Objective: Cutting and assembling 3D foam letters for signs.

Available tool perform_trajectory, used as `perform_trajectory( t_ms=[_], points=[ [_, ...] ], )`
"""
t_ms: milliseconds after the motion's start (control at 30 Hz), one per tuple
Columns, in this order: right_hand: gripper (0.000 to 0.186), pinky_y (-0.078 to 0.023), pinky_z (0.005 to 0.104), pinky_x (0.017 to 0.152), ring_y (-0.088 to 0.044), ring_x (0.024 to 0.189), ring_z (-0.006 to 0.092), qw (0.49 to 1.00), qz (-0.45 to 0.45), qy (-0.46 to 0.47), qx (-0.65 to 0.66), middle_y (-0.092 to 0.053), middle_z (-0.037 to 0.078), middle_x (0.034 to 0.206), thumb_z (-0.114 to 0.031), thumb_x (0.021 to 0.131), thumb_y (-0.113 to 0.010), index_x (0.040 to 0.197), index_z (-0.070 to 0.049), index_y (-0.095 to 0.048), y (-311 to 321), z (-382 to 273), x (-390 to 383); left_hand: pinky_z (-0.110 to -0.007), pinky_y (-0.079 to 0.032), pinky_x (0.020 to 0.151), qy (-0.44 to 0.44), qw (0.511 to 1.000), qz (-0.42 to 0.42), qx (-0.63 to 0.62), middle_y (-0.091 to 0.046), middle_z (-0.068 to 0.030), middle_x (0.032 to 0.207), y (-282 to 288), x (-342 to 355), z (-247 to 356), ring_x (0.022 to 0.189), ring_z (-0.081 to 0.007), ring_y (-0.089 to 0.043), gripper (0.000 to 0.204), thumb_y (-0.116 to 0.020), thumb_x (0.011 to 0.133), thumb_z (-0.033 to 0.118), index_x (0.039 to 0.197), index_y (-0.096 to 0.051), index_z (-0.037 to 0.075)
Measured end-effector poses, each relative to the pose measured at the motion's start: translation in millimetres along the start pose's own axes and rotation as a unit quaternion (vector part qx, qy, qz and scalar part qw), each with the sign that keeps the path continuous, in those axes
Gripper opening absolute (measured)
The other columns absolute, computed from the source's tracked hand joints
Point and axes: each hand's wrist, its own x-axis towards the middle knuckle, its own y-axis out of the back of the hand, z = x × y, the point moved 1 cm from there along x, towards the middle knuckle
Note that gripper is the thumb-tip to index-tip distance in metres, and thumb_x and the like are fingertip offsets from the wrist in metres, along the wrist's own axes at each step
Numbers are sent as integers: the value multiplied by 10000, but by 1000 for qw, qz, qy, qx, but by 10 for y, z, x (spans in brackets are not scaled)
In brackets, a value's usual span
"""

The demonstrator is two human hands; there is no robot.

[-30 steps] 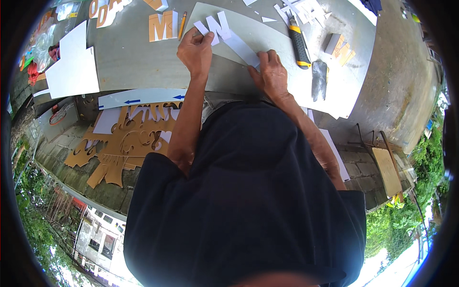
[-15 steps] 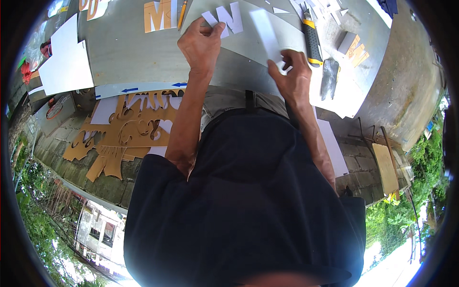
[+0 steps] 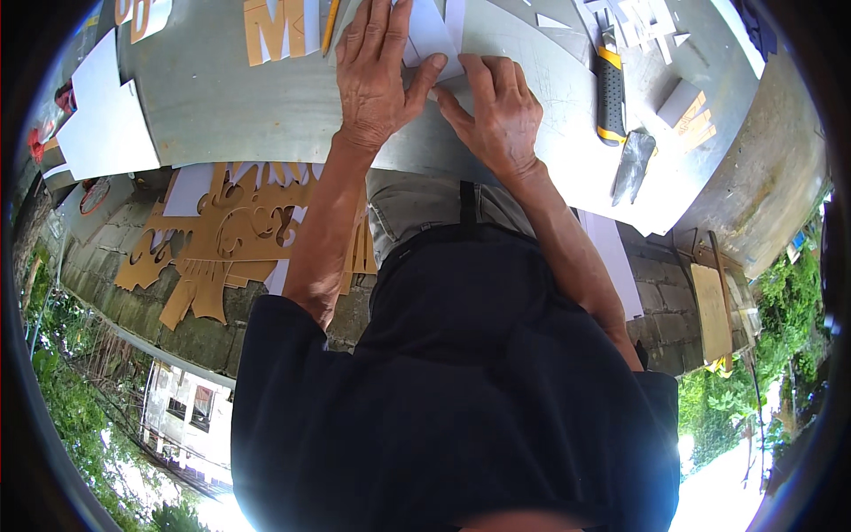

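Note:
My left hand (image 3: 377,75) lies with its fingers stretched flat over white cut-out material (image 3: 429,37) at the table's top middle. A pale narrow strip (image 3: 455,22) shows beside it. My right hand (image 3: 503,111) has its thumb and index finger closed on the near end of a white strip (image 3: 450,69), close to my left thumb. The fingers partly hide these pieces, so I cannot make out the full letter shape under them. Left of my left hand are a brown and white letter M (image 3: 270,34) and a yellow pencil (image 3: 331,25).
A black and yellow utility knife (image 3: 611,97) lies to the right, near a dark flat piece (image 3: 632,166) and white offcuts (image 3: 645,22). At left rests a white sheet (image 3: 106,124). Brown cut-out boards (image 3: 217,239) sit below the grey table (image 3: 222,97).
My left hand has flattened from a pinch on the white N-shaped letter. My right hand has moved left with the white strip, close beside it. The view has shifted slightly.

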Motion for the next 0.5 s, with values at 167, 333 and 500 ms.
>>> perform_trajectory(
  t_ms=[167,333,500],
  points=[
    [453,-546,334,585,-621,796,205,1000,-8,2,28,-596,40,972,-257,771,-834,1146,-88,-646,-11,67,-18,-554,-321,1123,-2,995,-62,83,-412,-276,1532,68,62,51,1390,-456,-409,639,-626,934,269,1462,-454,-47],
    [393,-540,333,574,-613,776,206,1000,9,-10,13,-610,29,1000,-237,808,-808,1152,-109,-668,-32,16,17,-541,-312,1127,-6,998,-31,51,-409,-271,1537,2,-15,-67,1383,-445,-406,627,-595,922,240,1465,-454,-41],
    [382,-470,370,792,-591,935,212,999,-12,-30,-13,-641,14,1086,-235,830,-815,1193,-164,-724,-41,-69,-21,-532,-300,1134,12,992,-101,74,-413,-260,1536,155,129,-3,1362,-439,-404,653,-613,913,264,1469,-453,-39]
  ],
)
